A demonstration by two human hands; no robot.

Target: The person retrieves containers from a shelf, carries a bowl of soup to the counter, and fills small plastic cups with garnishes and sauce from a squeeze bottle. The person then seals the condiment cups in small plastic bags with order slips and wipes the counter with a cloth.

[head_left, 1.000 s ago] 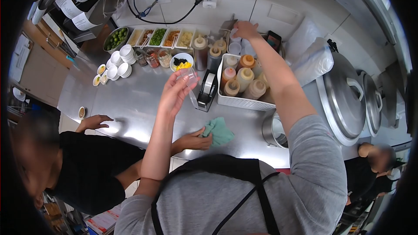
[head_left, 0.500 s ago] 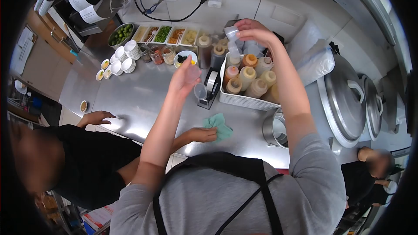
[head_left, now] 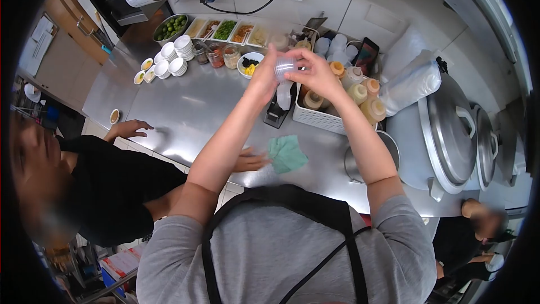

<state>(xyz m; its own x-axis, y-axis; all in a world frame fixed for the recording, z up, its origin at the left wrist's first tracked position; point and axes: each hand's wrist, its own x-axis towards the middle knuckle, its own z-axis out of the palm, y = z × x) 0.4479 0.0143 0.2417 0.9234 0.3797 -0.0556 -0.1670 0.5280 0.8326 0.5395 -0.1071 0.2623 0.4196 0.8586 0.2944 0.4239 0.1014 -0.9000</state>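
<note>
In the head view, my left hand (head_left: 263, 83) and my right hand (head_left: 316, 76) meet above the counter around clear plastic cups (head_left: 286, 70), which look nested. My right fingers curl round the cups' right side, while my left palm and thumb press from the left. Just below hangs another clear plastic piece (head_left: 283, 95), a cup or lid, by my left hand; its hold is partly hidden. Beneath my hands stands a black tape dispenser (head_left: 275, 117). To the right, a white basket (head_left: 318, 121) holds several squeeze bottles (head_left: 356, 93).
A co-worker's hand (head_left: 250, 161) is by a green cloth (head_left: 288, 153); the other hand (head_left: 130, 129) rests at the counter edge. White bowls (head_left: 162, 68), jars (head_left: 215, 55), topping trays (head_left: 226, 30) and a limes bowl (head_left: 171, 28) line the left. A metal pot (head_left: 354, 163) and large lidded pots (head_left: 450, 129) stand right.
My right hand has come down and left from above the bottles, bringing its clear cup to my left hand. The co-worker's hand has let go of the green cloth. The view has shifted slightly.
</note>
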